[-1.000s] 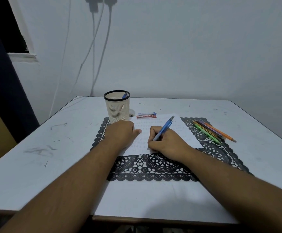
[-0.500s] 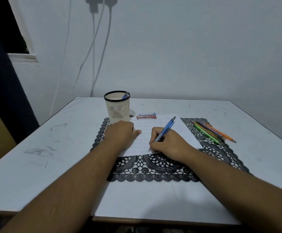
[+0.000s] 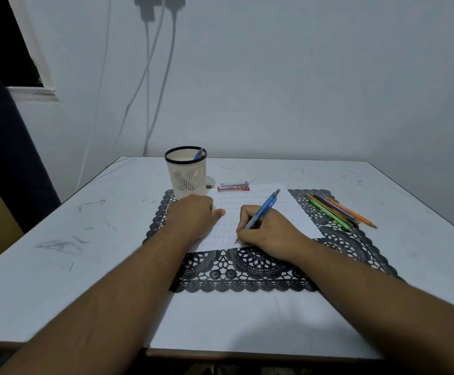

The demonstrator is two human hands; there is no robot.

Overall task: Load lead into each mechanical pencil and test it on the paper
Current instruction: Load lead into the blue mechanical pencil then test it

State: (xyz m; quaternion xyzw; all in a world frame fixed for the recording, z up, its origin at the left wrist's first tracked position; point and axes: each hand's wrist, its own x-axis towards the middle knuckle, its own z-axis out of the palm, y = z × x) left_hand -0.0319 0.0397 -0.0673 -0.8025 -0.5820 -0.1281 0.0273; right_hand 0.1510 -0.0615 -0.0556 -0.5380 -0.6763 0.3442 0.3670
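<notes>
- The right hand (image 3: pixel 272 234) pinches the blue mechanical pencil (image 3: pixel 264 212) low on its barrel, tip down on the paper (image 3: pixel 299 217).
- The left hand (image 3: pixel 193 216) rests on the sheet's left edge, fingers loosely curled, holding nothing.
- The paper lies on a black lace mat (image 3: pixel 247 272) on the bench (image 3: pixel 58 266).
- The pencil looks light, stiff and smooth; a grip near the tip suits it, since lead probably snaps under pressure.
- Spare pencils (image 3: pixel 339 211) lie to the right; one stands in the mesh cup (image 3: pixel 186 174).
- Print on the lead cases (image 3: pixel 233 187) is too small to read; the paper's faint marks are illegible.
</notes>
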